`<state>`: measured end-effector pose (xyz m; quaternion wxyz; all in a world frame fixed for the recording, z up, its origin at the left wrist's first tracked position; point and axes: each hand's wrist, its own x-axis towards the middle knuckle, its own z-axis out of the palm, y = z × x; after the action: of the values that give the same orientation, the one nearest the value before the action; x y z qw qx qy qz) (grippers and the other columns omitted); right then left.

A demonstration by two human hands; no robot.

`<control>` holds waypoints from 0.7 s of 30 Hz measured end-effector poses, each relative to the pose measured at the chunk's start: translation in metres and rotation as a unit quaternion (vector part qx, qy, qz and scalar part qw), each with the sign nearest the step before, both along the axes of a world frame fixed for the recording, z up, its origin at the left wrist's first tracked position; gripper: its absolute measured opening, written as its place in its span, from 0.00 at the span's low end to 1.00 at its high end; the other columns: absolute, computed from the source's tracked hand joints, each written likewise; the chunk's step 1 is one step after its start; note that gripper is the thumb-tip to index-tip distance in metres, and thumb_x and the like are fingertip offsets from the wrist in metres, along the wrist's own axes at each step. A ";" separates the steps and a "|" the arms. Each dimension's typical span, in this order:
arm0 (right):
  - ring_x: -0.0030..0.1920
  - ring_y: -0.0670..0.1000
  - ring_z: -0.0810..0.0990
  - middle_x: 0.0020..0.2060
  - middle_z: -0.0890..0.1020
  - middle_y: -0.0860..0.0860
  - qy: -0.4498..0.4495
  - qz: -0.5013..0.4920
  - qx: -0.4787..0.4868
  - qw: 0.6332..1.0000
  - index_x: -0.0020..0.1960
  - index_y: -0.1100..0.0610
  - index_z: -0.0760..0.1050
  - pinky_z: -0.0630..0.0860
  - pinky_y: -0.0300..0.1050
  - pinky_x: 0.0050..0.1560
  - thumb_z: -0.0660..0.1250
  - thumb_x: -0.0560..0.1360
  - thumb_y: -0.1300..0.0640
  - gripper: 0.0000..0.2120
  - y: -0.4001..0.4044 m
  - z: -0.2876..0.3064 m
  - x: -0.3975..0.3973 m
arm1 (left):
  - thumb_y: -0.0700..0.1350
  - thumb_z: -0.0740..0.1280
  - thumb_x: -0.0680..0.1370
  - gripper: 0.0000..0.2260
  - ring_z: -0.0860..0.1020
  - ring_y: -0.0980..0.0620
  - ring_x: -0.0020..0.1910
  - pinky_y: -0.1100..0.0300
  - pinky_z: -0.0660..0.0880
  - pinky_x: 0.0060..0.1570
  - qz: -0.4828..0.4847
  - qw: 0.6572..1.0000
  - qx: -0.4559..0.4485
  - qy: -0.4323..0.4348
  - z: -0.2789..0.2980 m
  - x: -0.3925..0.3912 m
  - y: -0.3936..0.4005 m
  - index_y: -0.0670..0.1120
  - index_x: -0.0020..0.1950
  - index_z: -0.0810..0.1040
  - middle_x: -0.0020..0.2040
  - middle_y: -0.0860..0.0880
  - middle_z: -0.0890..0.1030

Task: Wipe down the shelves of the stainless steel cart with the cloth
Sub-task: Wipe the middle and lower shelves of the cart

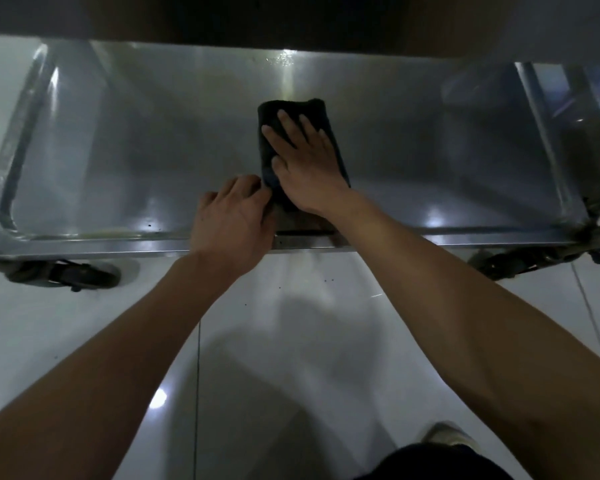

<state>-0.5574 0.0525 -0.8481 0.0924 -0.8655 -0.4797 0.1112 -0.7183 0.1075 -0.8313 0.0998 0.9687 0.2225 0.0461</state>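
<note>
A dark folded cloth lies on the low stainless steel cart shelf, near its middle. My right hand lies flat on top of the cloth with the fingers spread and straight, pressing it onto the steel. My left hand sits at the shelf's front rim, its fingers curled and pinching the cloth's near left corner. Part of the cloth is hidden under both hands.
The shelf above overhangs the far side as a dark band. Cart uprights stand at the left and right. Black caster wheels rest on the glossy white tiled floor. A shoe shows below.
</note>
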 end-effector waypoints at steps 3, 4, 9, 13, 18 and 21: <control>0.81 0.56 0.43 0.82 0.46 0.50 -0.001 0.005 0.008 1.000 0.82 0.46 0.50 0.42 0.56 0.79 0.49 0.84 0.49 0.26 -0.005 0.001 0.001 | 0.46 0.65 0.76 0.12 0.74 0.41 0.58 0.47 0.69 0.50 0.013 1.000 0.005 -0.003 -0.001 0.002 -0.004 0.44 0.57 0.80 0.58 0.45 0.78; 0.81 0.55 0.43 0.82 0.46 0.50 -0.001 0.008 0.010 1.000 0.82 0.47 0.50 0.41 0.55 0.79 0.48 0.84 0.49 0.26 -0.008 0.002 0.002 | 0.46 0.65 0.77 0.12 0.74 0.41 0.59 0.47 0.69 0.51 0.017 1.000 0.007 -0.001 -0.001 0.004 -0.007 0.44 0.57 0.80 0.58 0.45 0.78; 0.81 0.54 0.42 0.82 0.46 0.49 0.010 -0.013 0.024 1.000 0.82 0.46 0.50 0.41 0.54 0.79 0.48 0.85 0.49 0.26 -0.026 0.002 0.019 | 0.47 0.64 0.78 0.12 0.73 0.41 0.61 0.46 0.68 0.55 0.018 1.000 0.000 0.006 0.003 0.020 -0.021 0.44 0.58 0.79 0.61 0.45 0.78; 0.81 0.55 0.44 0.82 0.47 0.49 0.000 -0.072 0.035 0.997 0.81 0.45 0.51 0.42 0.54 0.79 0.48 0.85 0.50 0.25 -0.060 -0.003 0.054 | 0.47 0.65 0.78 0.11 0.72 0.41 0.65 0.44 0.68 0.59 -0.015 1.000 0.002 0.006 0.003 0.038 -0.040 0.44 0.57 0.79 0.64 0.46 0.77; 0.81 0.57 0.49 0.81 0.51 0.51 -0.035 -0.144 0.037 0.988 0.81 0.46 0.55 0.49 0.56 0.79 0.48 0.83 0.48 0.26 -0.126 -0.009 0.108 | 0.50 0.64 0.77 0.14 0.71 0.42 0.66 0.41 0.70 0.60 -0.058 0.998 -0.006 -0.010 -0.004 0.070 -0.077 0.45 0.58 0.79 0.64 0.46 0.77; 0.81 0.57 0.50 0.81 0.52 0.52 -0.052 -0.176 0.020 0.983 0.81 0.47 0.55 0.50 0.56 0.78 0.48 0.84 0.49 0.25 -0.168 -0.011 0.138 | 0.55 0.57 0.75 0.22 0.70 0.42 0.67 0.39 0.70 0.61 -0.085 0.996 -0.015 -0.003 -0.004 0.092 -0.104 0.45 0.61 0.79 0.65 0.45 0.76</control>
<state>-0.4195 -0.1157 -0.8593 0.1029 -0.9388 -0.3264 0.0380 -0.6259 0.0033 -0.8354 0.1189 0.9824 0.1393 0.0370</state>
